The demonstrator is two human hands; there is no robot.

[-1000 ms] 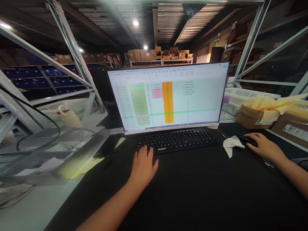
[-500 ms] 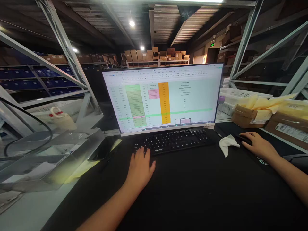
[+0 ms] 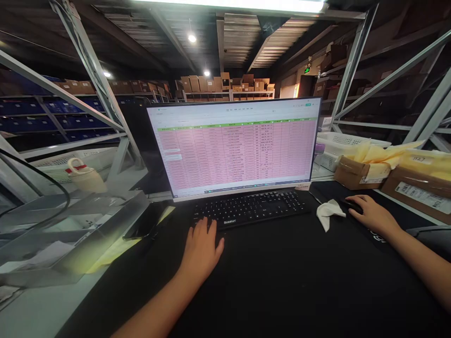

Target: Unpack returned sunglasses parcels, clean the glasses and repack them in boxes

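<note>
Mat [image 3: 275, 281] stretches wide, bottom centre; left hand [image 3: 200, 249], loosely spread, at keyboard [image 3: 252, 209]'s lower-left edge; right hand [image 3: 377, 217] holds mouse [image 3: 352, 205]; screen [image 3: 232, 159] has turned pink.

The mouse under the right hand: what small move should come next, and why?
I would probably slide the mouse slightly, away from the white tissue. The right hand is curled over it, the tissue lies just to its left, and the monitor shows a pink spreadsheet to point at. The left hand can rest at the keyboard.
</note>
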